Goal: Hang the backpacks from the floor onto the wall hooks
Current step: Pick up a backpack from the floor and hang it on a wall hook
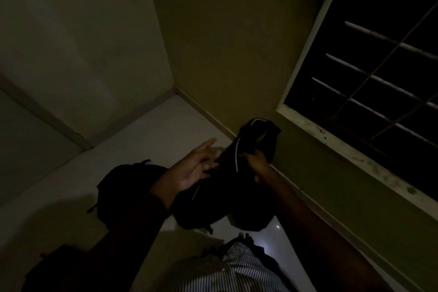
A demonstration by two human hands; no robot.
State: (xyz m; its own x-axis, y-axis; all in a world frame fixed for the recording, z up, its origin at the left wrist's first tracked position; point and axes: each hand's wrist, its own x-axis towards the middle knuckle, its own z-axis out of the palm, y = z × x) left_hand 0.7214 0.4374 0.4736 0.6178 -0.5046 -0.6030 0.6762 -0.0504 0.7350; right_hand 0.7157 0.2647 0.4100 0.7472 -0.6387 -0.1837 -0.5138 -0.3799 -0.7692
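The room is very dark. A black backpack with a thin pale piping line hangs in the air over the floor, close to the wall under the window. My right hand is closed on its upper part near the top. My left hand is open, palm up, fingers spread, touching the bag's left side. A second black backpack lies on the pale floor to the left, below my left forearm. A third dark bag shape sits at the bottom left. No wall hooks are visible.
A barred window with a stained sill runs along the right wall. The room corner lies ahead, with bare walls on both sides. My striped shirt and toes show at the bottom.
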